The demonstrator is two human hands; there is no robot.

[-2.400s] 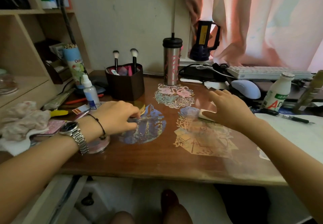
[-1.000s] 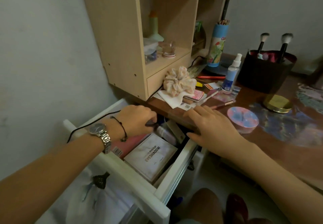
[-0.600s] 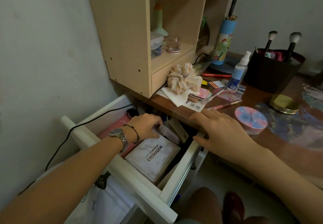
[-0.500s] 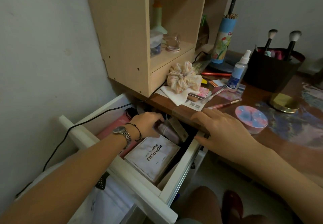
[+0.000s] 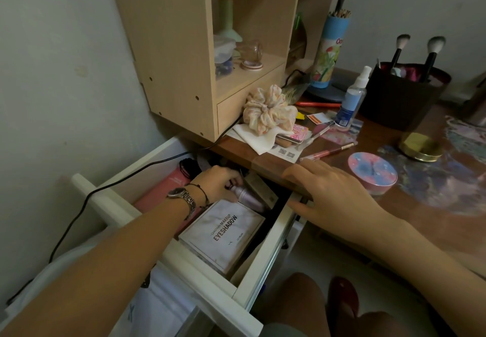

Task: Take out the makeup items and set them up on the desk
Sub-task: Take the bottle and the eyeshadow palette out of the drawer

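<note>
1. Makeup items lie packed in the open white drawer (image 5: 168, 255) under the desk (image 5: 265, 159); among them a pale pink bottle (image 5: 247, 197) lies on its side, and the left hand (image 5: 215, 184) has its fingers curled round the cap end of that bottle, deep in the drawer.
2. Just nearer the person than that grip lies a flat white eyeshadow palette (image 5: 222, 234), printed face up, its far corner touching or almost touching the bottle; a tan slim box (image 5: 260, 188) lies just to the right of the grip, beside the bottle; a pink case (image 5: 163, 190) lies to the left of the grip, partly hidden under the wrist with its watch (image 5: 181, 195).
3. Right hand (image 5: 323, 194) rests on the front edge of the desk, to the right of the grip, fingers straight and spread, holding nothing; the thumb hangs over the edge toward the drawer's side rail.
4. On the desk, beyond and right of the right hand, sit a round pink and blue compact (image 5: 372, 169), a gold-rimmed tin (image 5: 419, 147), a pink lip pencil (image 5: 328, 151), a spray bottle (image 5: 351, 100) and a dark brush holder (image 5: 402, 97) with two brushes standing in it.
5. A floral scrunchie (image 5: 268, 111) lies on a folded tissue farther back from the grip, against the wooden shelf unit (image 5: 178, 55).
</note>
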